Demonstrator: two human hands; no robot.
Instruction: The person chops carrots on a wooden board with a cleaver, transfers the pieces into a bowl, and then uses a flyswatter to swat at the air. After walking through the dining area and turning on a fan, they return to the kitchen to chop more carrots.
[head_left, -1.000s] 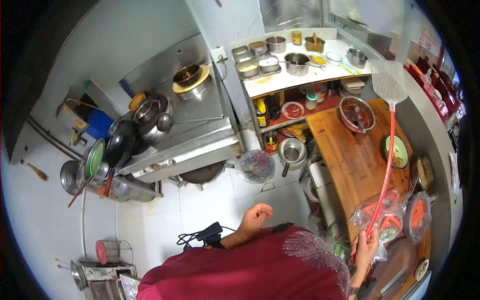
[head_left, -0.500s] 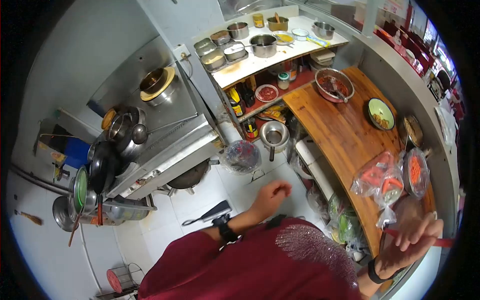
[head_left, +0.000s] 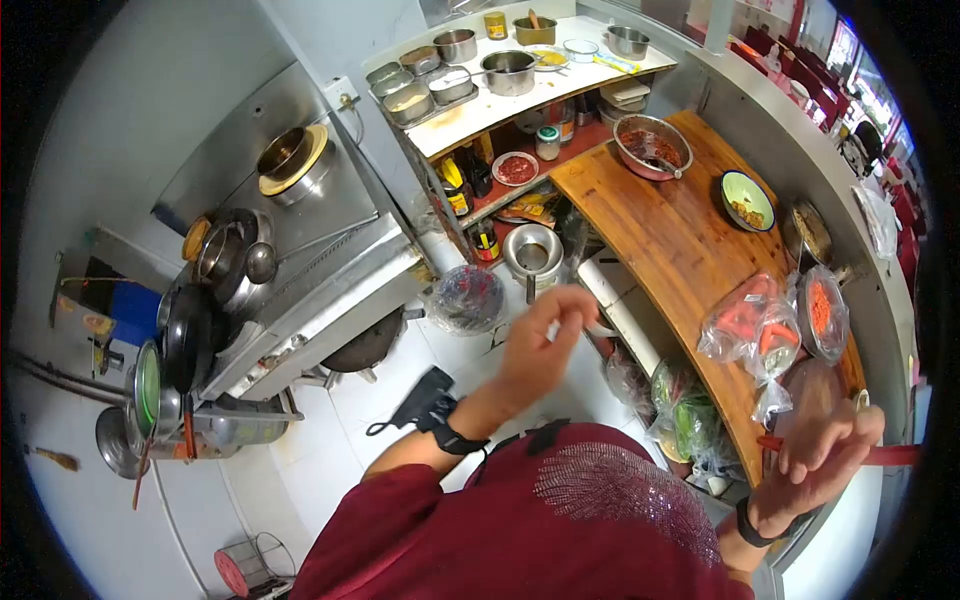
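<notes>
My left hand (head_left: 548, 340) is over the floor in front of my body, fingers loosely bent with a gap at the thumb. Nothing shows in it, and a black device is strapped to its wrist. At the right, my right hand (head_left: 825, 455) has its fingers curled around a long red bar-like thing (head_left: 890, 456). The bar sticks out on both sides of the hand; its kind I cannot make out. Just beyond lie a clear bag of orange-red pieces (head_left: 738, 318), a second bag with a carrot-like piece (head_left: 778, 345), and a plastic-covered bowl of orange shreds (head_left: 824, 308).
A wooden worktop (head_left: 660, 225) carries a bowl of red sauce (head_left: 652, 147) and a green bowl (head_left: 748, 200). Metal pots (head_left: 508, 75) stand on the white counter (head_left: 440, 130). At left is a stove (head_left: 330, 290) with a wok (head_left: 188, 335). A plastic-covered basin (head_left: 468, 300) sits low ahead.
My left hand has moved up and forward. The right hand and red bar sit slightly higher, the bar now more level. The whole view has shifted slightly.
</notes>
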